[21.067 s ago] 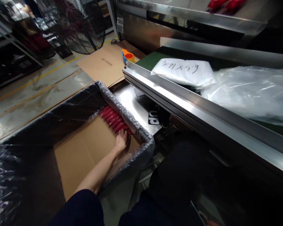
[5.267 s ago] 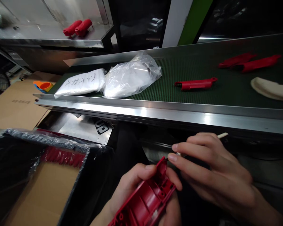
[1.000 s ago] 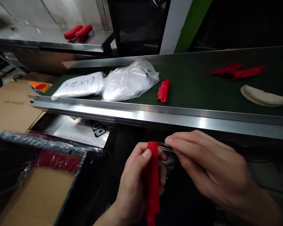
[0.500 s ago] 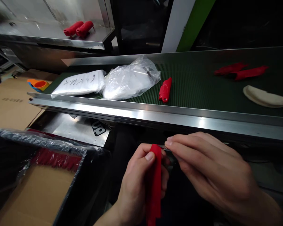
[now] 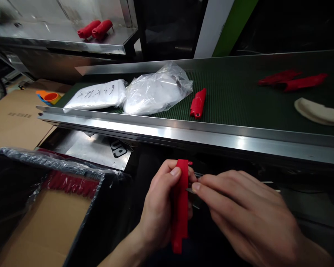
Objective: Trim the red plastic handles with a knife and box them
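Observation:
My left hand [image 5: 158, 200] is closed around a long red plastic part [image 5: 180, 200], held upright with the thumb pressed on its face near the top. My right hand [image 5: 250, 211] pinches a thin knife [image 5: 189, 190] between thumb and fingertips. Only the small pointed metal tip of the knife shows clearly, touching or very near the right edge of the red part. The fingers hide most of the tool.
Beyond my hands runs a green conveyor belt [image 5: 228, 107] with a metal rail [image 5: 167, 131]. On it lie a red part [image 5: 198, 103], white bagged packs [image 5: 156, 92], more red parts [image 5: 306, 82] and a cream curved piece [image 5: 320, 112]. A lined box [image 5: 100, 193] stands left.
My right hand and the knife tip have moved down along the right edge of the red part. The left hand keeps its hold, slightly higher in view.

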{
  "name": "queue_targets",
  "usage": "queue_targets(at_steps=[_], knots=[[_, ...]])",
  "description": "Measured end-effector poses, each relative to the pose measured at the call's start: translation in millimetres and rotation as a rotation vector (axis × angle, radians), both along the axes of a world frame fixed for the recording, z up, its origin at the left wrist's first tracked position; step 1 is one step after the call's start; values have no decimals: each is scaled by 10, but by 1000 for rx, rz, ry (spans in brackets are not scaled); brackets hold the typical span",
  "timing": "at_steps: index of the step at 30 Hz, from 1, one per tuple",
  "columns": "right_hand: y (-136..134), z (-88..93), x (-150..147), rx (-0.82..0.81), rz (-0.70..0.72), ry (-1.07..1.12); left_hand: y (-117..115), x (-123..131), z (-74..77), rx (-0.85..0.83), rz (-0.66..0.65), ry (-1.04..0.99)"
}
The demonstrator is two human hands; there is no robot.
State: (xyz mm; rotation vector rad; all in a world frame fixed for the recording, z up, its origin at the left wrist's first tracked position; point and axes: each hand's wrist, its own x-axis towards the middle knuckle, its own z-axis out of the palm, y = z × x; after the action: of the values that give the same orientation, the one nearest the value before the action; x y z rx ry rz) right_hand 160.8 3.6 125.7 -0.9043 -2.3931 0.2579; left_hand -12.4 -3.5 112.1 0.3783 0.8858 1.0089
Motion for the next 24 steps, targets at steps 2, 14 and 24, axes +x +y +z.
queue_targets(at_steps=[2,14,24], knots=[[-51,11,-30,5,2,-3,54,-2,13,35,11,-8],[-218,-16,-80,49,24,-13,254,-34,-46,148,64,-67],[-28,8,63,14,-139,127,124,-40,4,119,-58,45]])
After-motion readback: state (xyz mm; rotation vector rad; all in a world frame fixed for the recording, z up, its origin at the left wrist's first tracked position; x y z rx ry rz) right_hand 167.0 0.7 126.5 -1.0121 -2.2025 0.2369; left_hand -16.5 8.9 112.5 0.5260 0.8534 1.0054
